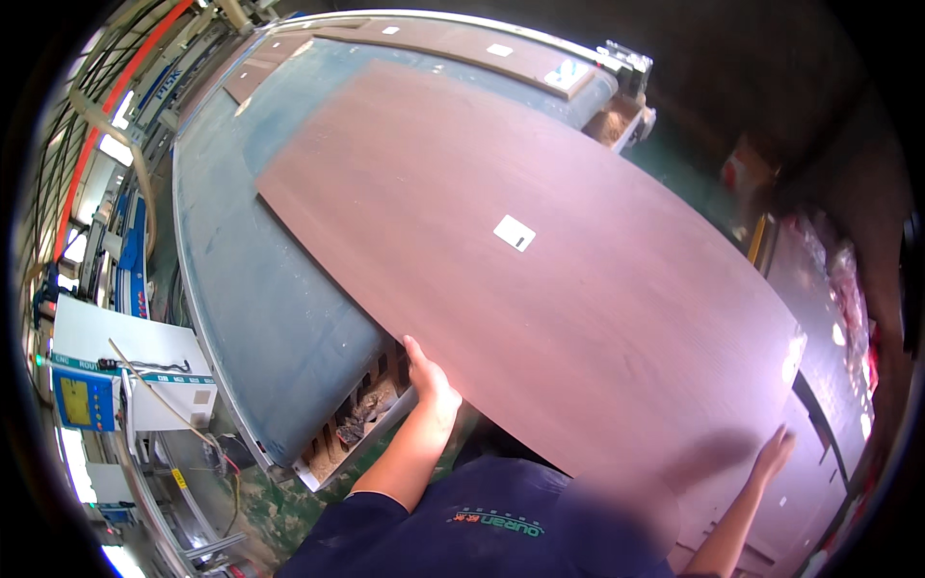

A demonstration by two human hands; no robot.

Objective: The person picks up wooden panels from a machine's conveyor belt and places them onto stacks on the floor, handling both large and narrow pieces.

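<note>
One brown panel point(544, 289) points lengthwise toward far left

The brown panel point(414, 173) hides fingers of the left hand point(434, 382).

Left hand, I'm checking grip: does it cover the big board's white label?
No, the left hand touches the board at its edge, not the label.
</note>
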